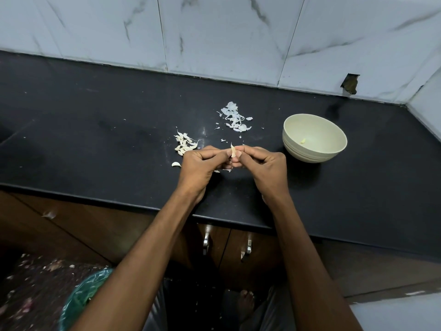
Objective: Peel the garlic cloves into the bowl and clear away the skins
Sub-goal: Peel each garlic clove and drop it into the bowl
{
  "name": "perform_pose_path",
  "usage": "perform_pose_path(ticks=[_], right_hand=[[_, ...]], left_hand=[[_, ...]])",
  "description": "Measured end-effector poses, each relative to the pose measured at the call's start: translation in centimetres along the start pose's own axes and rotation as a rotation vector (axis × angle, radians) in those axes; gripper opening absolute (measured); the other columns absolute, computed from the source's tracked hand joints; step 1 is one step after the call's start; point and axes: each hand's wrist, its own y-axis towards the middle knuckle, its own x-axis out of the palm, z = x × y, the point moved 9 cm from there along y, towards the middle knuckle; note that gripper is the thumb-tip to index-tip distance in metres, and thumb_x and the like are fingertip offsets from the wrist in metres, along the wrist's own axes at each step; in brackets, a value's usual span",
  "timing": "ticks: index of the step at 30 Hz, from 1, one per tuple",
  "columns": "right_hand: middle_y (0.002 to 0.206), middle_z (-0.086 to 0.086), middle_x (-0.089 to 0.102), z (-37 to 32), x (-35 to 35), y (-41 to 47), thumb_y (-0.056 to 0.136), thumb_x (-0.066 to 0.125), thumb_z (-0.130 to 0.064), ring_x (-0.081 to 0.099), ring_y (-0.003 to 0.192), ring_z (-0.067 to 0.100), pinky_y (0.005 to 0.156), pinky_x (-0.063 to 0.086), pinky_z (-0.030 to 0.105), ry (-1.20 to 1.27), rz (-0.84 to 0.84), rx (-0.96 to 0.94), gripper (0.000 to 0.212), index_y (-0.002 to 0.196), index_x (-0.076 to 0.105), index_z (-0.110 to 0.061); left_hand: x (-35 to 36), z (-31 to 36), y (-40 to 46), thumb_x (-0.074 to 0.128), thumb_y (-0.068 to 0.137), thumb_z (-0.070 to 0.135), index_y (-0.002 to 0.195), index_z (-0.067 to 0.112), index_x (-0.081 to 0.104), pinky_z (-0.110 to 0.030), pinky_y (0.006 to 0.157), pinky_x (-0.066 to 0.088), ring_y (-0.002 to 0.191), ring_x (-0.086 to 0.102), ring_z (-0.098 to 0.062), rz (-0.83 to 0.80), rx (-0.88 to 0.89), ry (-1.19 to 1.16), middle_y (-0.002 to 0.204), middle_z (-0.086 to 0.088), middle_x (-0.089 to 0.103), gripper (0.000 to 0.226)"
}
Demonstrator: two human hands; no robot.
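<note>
Both hands meet over the black counter (107, 139). My left hand (202, 166) and my right hand (265, 168) pinch one garlic clove (234, 152) between their fingertips, a strip of skin sticking up from it. A heap of unpeeled cloves (185, 145) lies just left of my left hand, with one loose clove (176, 164) nearer the edge. A pile of papery skins (235, 118) lies behind the hands. The pale green bowl (296, 149) stands to the right, a peeled clove (303, 140) inside it.
Marble wall tiles (226, 32) back the counter, with a broken hole (349, 84) at the right. Below the counter edge are wooden cabinet doors with metal handles (206, 240). A bin lined with a green bag (83, 297) stands on the floor at lower left.
</note>
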Motion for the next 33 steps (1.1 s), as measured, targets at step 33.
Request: perform_pose_path(ticks=[33], right_hand=[[0.099, 0.010, 0.080, 0.2, 0.8, -0.1, 0.092, 0.078, -0.005, 0.079, 0.091, 0.026, 0.086, 0.063, 0.036, 0.048, -0.021, 0.048, 0.034, 0.125, 0.072, -0.003]], left_hand=[[-0.6, 0.0, -0.1, 0.077, 0.088, 0.002, 0.094, -0.001, 0.080, -0.034, 0.074, 0.058, 0.073, 0.069, -0.023, 0.118, 0.016, 0.003, 0.083, -0.015, 0.076, 0.007]])
